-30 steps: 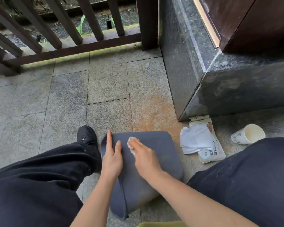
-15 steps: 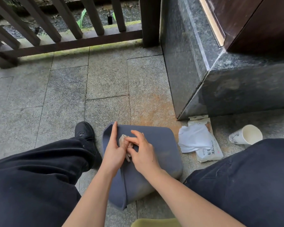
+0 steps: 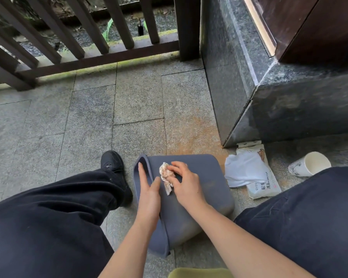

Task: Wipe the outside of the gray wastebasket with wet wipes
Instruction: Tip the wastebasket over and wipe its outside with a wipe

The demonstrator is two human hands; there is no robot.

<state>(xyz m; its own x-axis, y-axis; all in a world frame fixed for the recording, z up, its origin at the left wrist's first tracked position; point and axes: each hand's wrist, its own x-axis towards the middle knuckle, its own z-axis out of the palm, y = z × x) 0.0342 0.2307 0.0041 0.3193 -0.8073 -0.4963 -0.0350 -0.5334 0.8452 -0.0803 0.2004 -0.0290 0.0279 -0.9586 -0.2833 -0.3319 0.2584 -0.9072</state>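
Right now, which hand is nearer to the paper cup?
Right. The right hand, pinching a crumpled wipe on the wastebasket, sits left of the cup, a wipes pack between them; the left hand holds the wastebasket's rim, even farther away.

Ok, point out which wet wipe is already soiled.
The crumpled, brown-stained wipe pinched in the right hand on the gray plastic wastebasket; the spread white wipe on the wipes pack looks clean.
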